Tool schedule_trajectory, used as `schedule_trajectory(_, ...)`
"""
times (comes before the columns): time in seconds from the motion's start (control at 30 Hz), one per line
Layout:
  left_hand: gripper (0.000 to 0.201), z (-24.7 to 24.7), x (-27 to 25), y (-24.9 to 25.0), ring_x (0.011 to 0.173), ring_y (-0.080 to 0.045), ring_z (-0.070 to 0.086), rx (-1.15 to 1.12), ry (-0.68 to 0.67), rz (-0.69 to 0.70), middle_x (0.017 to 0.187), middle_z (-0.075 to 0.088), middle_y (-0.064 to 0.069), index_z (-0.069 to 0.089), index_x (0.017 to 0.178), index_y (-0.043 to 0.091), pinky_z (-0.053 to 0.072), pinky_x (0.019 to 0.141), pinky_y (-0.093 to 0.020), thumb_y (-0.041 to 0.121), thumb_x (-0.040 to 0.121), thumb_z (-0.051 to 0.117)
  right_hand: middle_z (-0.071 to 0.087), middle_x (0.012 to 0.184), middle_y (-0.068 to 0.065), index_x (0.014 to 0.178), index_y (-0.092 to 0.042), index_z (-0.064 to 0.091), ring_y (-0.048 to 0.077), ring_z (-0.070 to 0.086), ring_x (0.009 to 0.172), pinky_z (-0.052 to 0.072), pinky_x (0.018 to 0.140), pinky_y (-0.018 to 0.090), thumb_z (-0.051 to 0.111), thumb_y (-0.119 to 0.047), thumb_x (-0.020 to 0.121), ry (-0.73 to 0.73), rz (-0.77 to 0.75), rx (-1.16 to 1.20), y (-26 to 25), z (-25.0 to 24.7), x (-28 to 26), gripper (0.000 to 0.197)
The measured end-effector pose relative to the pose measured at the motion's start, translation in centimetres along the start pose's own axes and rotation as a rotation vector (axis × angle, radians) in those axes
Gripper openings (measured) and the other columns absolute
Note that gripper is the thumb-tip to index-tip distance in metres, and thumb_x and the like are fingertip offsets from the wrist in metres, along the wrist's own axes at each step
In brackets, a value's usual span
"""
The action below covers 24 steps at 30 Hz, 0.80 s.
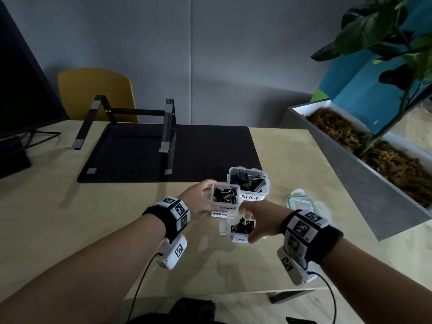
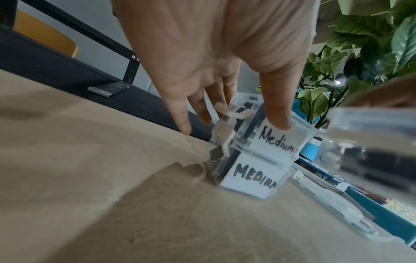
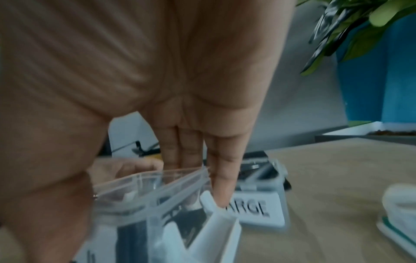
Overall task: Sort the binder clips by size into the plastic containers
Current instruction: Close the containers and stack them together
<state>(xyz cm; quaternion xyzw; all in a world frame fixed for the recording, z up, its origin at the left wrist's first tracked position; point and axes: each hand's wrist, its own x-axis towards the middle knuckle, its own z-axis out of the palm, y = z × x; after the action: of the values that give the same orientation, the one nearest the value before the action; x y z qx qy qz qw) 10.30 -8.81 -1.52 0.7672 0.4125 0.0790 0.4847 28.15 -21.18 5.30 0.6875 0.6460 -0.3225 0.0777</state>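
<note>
Three clear plastic containers with black binder clips stand close together on the wooden table. My left hand (image 1: 207, 197) grips the "Medium" container (image 1: 225, 195) from the left. Its thumb (image 2: 278, 117) presses the label side and its fingers (image 2: 202, 113) hold the far wall. This container (image 2: 276, 140) sits right above a second "MEDIUM" label (image 2: 254, 178). My right hand (image 1: 249, 222) holds the "Small" container (image 1: 238, 226), with fingers (image 3: 221, 188) on its far rim and the thumb on the near side. The "LARGE" container (image 1: 251, 197) stands behind, untouched.
A clear lid with a teal seal (image 1: 301, 203) lies right of the containers. A black mat (image 1: 210, 150) with a metal laptop stand (image 1: 126, 127) is behind. A grey planter (image 1: 364, 174) runs along the table's right side. A monitor (image 1: 18, 90) stands far left.
</note>
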Motion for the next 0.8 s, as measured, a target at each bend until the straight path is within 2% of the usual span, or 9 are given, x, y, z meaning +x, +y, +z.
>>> schedule_trajectory(0.07,0.077,-0.1,0.0,-0.2,0.128,-0.006,0.042,-0.036,-0.002,0.002,0.136,0.049,0.006,0.039,0.139,0.021,0.034,0.105,-0.023,0.021,0.073,0.079,0.056,0.115,-0.005,0.127,-0.022,0.045,0.014,0.055,0.106,0.047,0.091,0.029,0.078,-0.026,0.068,0.024,0.0,0.015,-0.5,-1.9,-0.6,0.068)
schedule_trajectory(0.13,0.077,-0.2,0.2,-0.5,0.13,-0.009,0.043,-0.058,-0.008,-0.002,0.136,0.05,0.005,0.04,0.138,0.022,0.036,0.108,-0.029,0.018,0.072,0.079,0.054,0.109,-0.008,0.127,-0.022,0.046,0.015,0.055,0.109,0.048,0.092,0.03,0.079,-0.026,0.068,0.07,0.005,0.016,-1.3,-3.7,-0.9,0.068)
schedule_trajectory(0.23,0.082,-0.5,0.4,-0.8,0.131,-0.01,0.041,-0.002,-0.05,-0.008,0.14,0.047,0.007,0.036,0.141,0.023,0.033,0.11,-0.03,0.025,0.071,0.079,0.059,0.117,-0.002,0.125,-0.019,0.047,0.018,0.055,0.111,0.047,0.093,0.031,0.078,-0.022,0.069,0.145,0.0,0.004,-2.5,-5.9,-0.9,0.064)
schedule_trajectory(0.33,0.081,-0.8,0.5,-1.1,0.131,-0.012,0.042,0.012,-0.072,-0.008,0.139,0.048,0.007,0.037,0.141,0.023,0.033,0.11,-0.034,0.029,0.072,0.079,0.061,0.121,0.003,0.127,-0.019,0.046,0.02,0.056,0.112,0.047,0.095,0.031,0.077,-0.016,0.07,0.159,0.009,0.034,-3.3,-6.8,-0.1,0.065)
schedule_trajectory(0.43,0.073,-1.2,0.5,-1.3,0.125,-0.013,0.046,0.02,-0.07,0.001,0.134,0.051,0.007,0.042,0.137,0.023,0.035,0.104,-0.03,0.029,0.073,0.078,0.059,0.126,0.002,0.132,-0.018,0.045,0.018,0.055,0.115,0.045,0.098,0.031,0.077,-0.018,0.07,0.156,0.043,0.056,-3.7,-6.9,1.3,0.069)
schedule_trajectory(0.57,0.058,-1.3,0.5,-1.5,0.108,-0.013,0.055,-0.054,-0.058,0.053,0.12,0.06,0.003,0.051,0.127,0.024,0.04,0.096,-0.028,0.02,0.075,0.077,0.059,0.125,0.0,0.13,-0.019,0.047,0.018,0.055,0.115,0.046,0.099,0.034,0.078,-0.02,0.069,0.167,0.059,0.05,-4.1,-6.5,2.8,0.068)
schedule_trajectory(0.7,0.045,-1.0,0.4,-1.6,0.085,0.0,0.054,-0.071,-0.062,0.109,0.104,0.063,0.008,0.057,0.118,0.025,0.041,0.08,-0.021,0.016,0.077,0.073,0.061,0.119,-0.005,0.125,-0.027,0.051,0.009,0.054,0.105,0.047,0.094,0.034,0.079,-0.023,0.066,0.167,0.062,0.021,-4.3,-6.3,3.8,0.065)
schedule_trajectory(0.73,0.044,-0.9,0.3,-1.7,0.083,0.002,0.054,-0.061,-0.05,0.115,0.102,0.063,0.01,0.057,0.118,0.026,0.041,0.078,-0.02,0.017,0.078,0.072,0.061,0.121,-0.006,0.128,-0.028,0.05,0.009,0.054,0.105,0.046,0.095,0.033,0.08,-0.024,0.066,0.162,0.065,0.011,-4.4,-6.3,3.9,0.069)
schedule_trajectory(0.8,0.043,-0.8,0.2,-1.9,0.086,-0.003,0.058,-0.057,-0.032,0.109,0.098,0.064,0.011,0.057,0.117,0.027,0.044,0.082,-0.022,0.02,0.078,0.073,0.06,0.124,-0.006,0.133,-0.029,0.046,0.013,0.055,0.111,0.045,0.097,0.033,0.081,-0.028,0.066,0.154,0.073,-0.021,-4.4,-6.2,3.9,0.076)
